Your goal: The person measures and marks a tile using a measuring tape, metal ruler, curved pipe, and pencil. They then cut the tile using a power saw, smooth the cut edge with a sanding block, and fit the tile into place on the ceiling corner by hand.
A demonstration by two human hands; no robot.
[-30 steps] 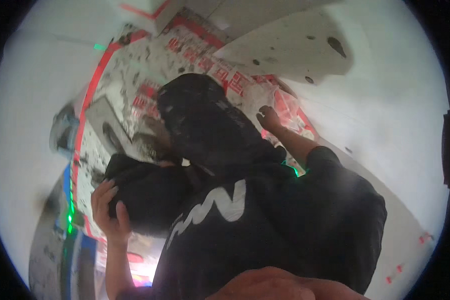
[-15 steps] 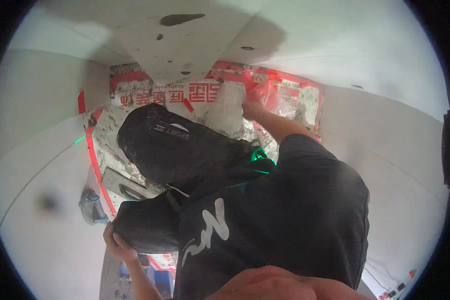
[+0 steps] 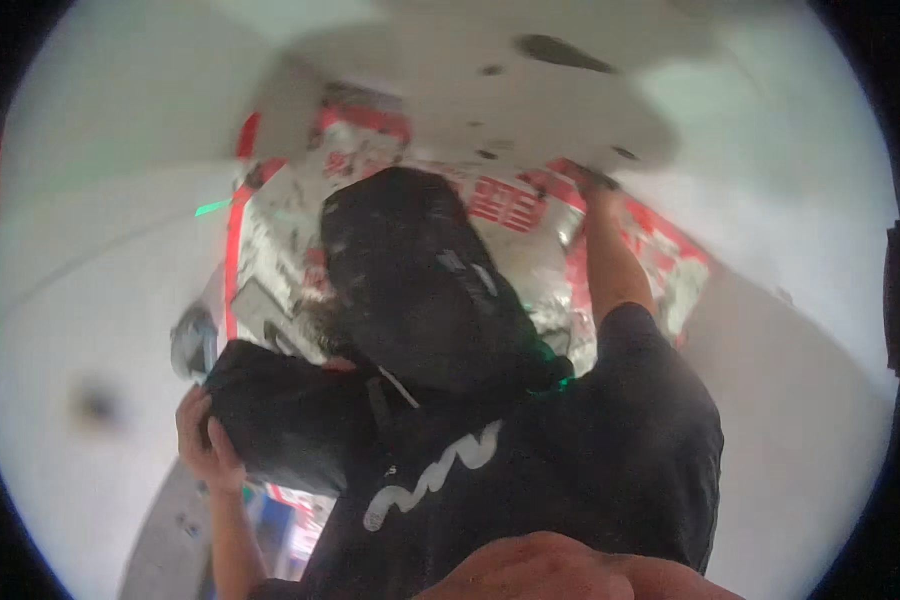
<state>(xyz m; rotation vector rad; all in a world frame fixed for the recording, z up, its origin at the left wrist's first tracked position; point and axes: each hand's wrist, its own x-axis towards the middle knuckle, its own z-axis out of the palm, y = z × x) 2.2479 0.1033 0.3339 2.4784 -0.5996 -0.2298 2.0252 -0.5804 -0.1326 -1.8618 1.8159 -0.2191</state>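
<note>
My left hand (image 3: 208,440) rests on the knee of my black trousers (image 3: 280,430), its thumb apart from the fingers. My right arm reaches forward to the far edge of the printed floor sheet (image 3: 510,205). There my right hand (image 3: 595,182) is down by red tape (image 3: 560,172) at the foot of the white wall (image 3: 740,110). Motion blurs its fingers, and I cannot make out whether they hold anything. The sheet is pale, stained and edged with red tape.
A flat plastering trowel (image 3: 260,310) lies on the sheet beside my left leg. Left of it is a greyish object (image 3: 193,340) by the white wall on that side. Something blue (image 3: 275,525) shows below my left knee. Green light falls on the left wall.
The view has shifted and turned, blurring the picture. My right hand has moved from the crumpled red and clear film to the sheet's far edge by the wall. My left hand stays on the knee.
</note>
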